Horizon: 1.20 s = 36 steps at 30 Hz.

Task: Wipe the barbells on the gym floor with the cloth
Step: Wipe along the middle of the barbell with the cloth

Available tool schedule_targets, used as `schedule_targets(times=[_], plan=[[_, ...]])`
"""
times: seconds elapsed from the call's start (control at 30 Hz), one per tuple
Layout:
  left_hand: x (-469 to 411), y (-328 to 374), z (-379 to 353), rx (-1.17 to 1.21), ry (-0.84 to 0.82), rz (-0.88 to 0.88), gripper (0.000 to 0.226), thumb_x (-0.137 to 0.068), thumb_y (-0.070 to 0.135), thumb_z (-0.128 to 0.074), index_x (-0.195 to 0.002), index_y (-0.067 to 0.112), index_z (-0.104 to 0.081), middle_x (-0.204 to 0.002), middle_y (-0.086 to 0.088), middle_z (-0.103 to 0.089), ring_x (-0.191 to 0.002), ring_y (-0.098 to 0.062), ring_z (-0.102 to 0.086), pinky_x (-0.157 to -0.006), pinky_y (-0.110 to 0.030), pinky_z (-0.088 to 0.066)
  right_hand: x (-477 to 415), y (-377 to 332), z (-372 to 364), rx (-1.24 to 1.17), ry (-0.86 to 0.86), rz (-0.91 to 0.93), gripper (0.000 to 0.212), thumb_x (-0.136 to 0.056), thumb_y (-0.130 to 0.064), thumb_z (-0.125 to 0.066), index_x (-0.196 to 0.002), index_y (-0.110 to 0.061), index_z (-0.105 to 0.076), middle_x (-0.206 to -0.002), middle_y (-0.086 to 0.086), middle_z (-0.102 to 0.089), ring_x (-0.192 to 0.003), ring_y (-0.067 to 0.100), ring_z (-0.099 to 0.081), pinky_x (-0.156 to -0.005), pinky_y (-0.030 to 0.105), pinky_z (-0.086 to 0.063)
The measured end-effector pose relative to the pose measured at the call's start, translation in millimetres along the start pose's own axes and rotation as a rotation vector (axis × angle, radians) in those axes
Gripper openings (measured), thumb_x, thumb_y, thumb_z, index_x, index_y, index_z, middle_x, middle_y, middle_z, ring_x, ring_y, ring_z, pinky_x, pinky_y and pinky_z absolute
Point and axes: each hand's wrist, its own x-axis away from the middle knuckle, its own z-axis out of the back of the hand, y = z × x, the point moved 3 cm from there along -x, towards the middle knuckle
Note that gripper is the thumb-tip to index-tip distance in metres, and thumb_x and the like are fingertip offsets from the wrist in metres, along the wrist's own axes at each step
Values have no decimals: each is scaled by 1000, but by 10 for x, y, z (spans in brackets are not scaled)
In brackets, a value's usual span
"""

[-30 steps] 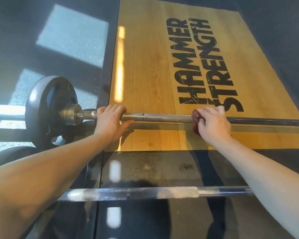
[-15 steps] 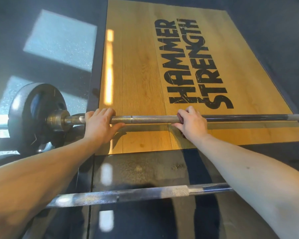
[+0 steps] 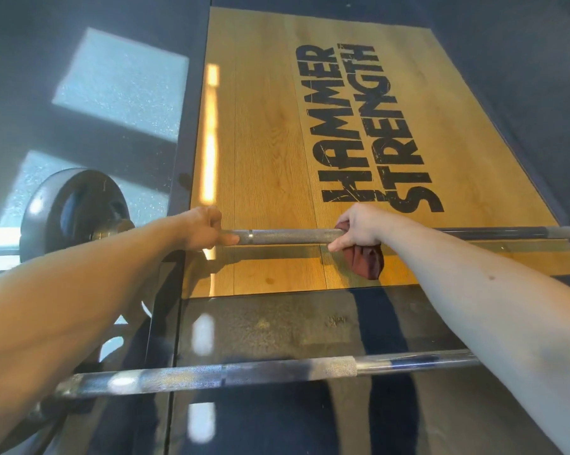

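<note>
While the left hand [image 3: 199,228] is gripping the barbell [image 3: 290,237] and the right hand [image 3: 362,224] clamping the cloth [image 3: 367,262] round it, the dangling end is risking slipping free.

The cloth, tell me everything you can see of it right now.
The cloth is dark maroon, soft-looking fabric, bunched up. The right hand grips it against the far barbell at the knurled stretch, fingers curled over the top. A small edge peeks out above the bar beside them. The loose rest hangs in folds below the hand, over the wooden platform. Whether it touches the wood cannot be told.
</note>
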Motion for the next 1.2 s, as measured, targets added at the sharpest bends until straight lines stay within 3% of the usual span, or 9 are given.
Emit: schedule_targets(times=[0.13,0.3,0.37,0.5,0.67,0.8,0.87,1.03,1.2], plan=[[53,-8,-53,-76,99,-25,51,-83,69,-68,-84,21,-54,-87,-2,-65,-83,-20,-59,-92,-47,-48,59,30,-102,-89,95,15,36,-76,-53,-85,-92,-27,-65,-89,-3,-67,-86,24,-64,-70,35,-52],[33,-23,-63,-213,177,-25,57,-80,86,-51,-93,31,-53,-87,7,-64,-90,-15,-58,-101,-50,-37,379,-109,-371,-475,348,7,51,-104,-31,-57,-151,-23,-40,-148,2,-47,-136,23,-47,-112,42,-42],[36,-18,-66,-238,169,-18,56,-81,86,-49,-92,31,-51,-86,8,-62,-91,-17,-58,-103,-50,-36,447,-445,-511,-515,508,9,34,-107,-21,-49,-140,-20,-52,-137,1,-57,-127,22,-55,-105,35,-46],[38,54,-52,-263,208,0,54,-83,83,-51,-92,29,-51,-85,6,-62,-89,-19,-58,-100,-46,-39,338,-1272,-739,-500,642,189,27,-100,-1,-55,-123,-5,-68,-126,9,-66,-120,24,-58,-99,21,-36],[38,1,-57,-255,210,10,56,-81,86,-49,-93,31,-50,-85,6,-65,-91,-19,-59,-102,-49,-36,373,-942,-615,-369,654,381,33,-91,-1,-57,-119,-2,-73,-124,15,-71,-121,33,-64,-109,41,-46],[21,-64,-88,-202,202,4,59,-76,89,-50,-90,32,-49,-85,4,-64,-87,-19,-60,-101,-55,-44,531,124,-478,-387,682,21,33,-100,-3,-56,-129,-9,-69,-131,6,-68,-126,23,-60,-109,21,-36],[33,-44,-89,-210,195,-3,56,-79,85,-52,-90,31,-48,-85,3,-63,-85,-19,-60,-100,-53,-46,526,253,-490,-409,719,-40,32,-101,-3,-55,-129,-9,-70,-130,5,-68,-125,22,-59,-108,21,-36],[31,-7,-81,-179,183,-28,50,-83,79,-56,-88,30,-47,-87,2,-62,-85,-18,-59,-93,-46,-49,334,-550,-653,-493,775,76,30,-97,1,-54,-120,-6,-73,-122,6,-69,-118,23,-57,-106,25,-40],[-29,-13,-67,-212,214,-18,57,-79,84,-54,-89,29,-50,-85,3,-63,-84,-18,-59,-97,-46,-46,130,-1332,-637,-411,656,224,27,-92,-2,-57,-110,-11,-75,-111,4,-69,-109,25,-56,-86,35,-44]])
